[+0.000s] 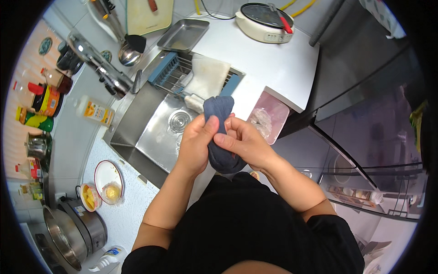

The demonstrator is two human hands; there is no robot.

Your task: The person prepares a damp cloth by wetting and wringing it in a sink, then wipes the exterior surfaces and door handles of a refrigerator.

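Observation:
Both hands grip a dark blue-grey cloth, folded into a long bundle in front of my body. My left hand clasps its left side, thumb pressed on top. From the right, my right hand holds it, with the thumb across the front and the fingers curled in. The cloth's upper end stands above both hands and its rounded lower end hangs near my shirt. Beyond the hands lies a stainless steel sink. A rack with blue ends spans the sink, with a white cloth draped over it.
A pink bin holding crumpled plastic stands right of the hands. On the white counter are an electric cooker and a metal tray. Leftward are a dish soap bottle, a faucet, a plate and a bowl.

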